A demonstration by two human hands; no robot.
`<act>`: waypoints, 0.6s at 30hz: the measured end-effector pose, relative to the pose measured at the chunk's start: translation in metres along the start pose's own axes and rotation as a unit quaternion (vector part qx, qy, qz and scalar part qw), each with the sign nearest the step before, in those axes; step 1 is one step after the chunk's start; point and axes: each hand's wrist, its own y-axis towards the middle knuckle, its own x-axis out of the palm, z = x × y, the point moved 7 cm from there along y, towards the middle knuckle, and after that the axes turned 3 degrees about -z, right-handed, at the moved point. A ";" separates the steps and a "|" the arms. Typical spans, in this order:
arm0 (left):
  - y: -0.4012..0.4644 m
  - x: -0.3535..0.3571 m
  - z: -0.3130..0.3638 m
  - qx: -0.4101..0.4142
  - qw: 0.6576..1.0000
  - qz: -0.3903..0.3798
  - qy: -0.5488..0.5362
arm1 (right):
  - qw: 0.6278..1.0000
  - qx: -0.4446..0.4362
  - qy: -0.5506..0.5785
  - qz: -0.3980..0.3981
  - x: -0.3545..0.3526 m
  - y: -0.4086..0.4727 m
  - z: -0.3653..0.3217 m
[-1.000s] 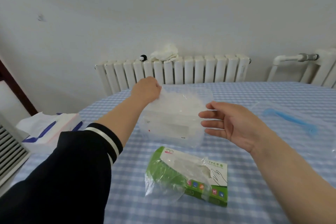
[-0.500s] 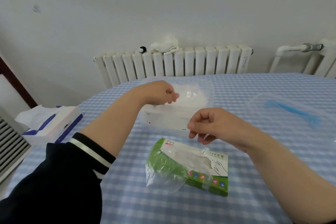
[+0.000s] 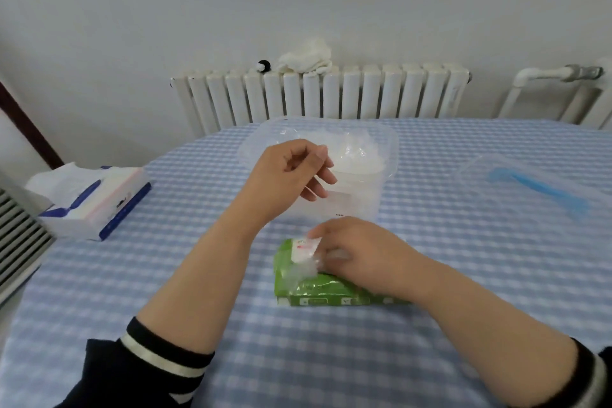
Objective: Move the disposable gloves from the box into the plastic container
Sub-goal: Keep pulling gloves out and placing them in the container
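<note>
Moved: right hand has dropped from beside the container onto the box; left hand has pulled back from the container's mouth.
Right hand: fingers curled over the box top, pinching a clear glove at its opening.
Left hand: hovers in front of the container, fingers loosely curled, holding nothing.
Gloves: a white heap sits in the container; more remain in the green box just in front of it.
Table: blue check cloth; lid to the right, tissue pack to the left.
Behind: radiator.
</note>
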 end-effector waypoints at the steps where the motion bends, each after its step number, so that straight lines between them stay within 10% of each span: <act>1: 0.000 0.000 -0.004 -0.009 1.000 -0.019 -0.011 | 0.997 0.029 0.067 0.023 -0.006 0.000 0.005; 7: -0.010 0.006 -0.007 -0.019 0.975 -0.220 -0.038 | 0.897 0.076 0.417 0.122 -0.040 -0.008 0.027; 18: 0.007 0.002 0.026 -0.046 0.995 -0.088 0.009 | 0.816 0.009 0.578 0.021 -0.053 -0.015 0.010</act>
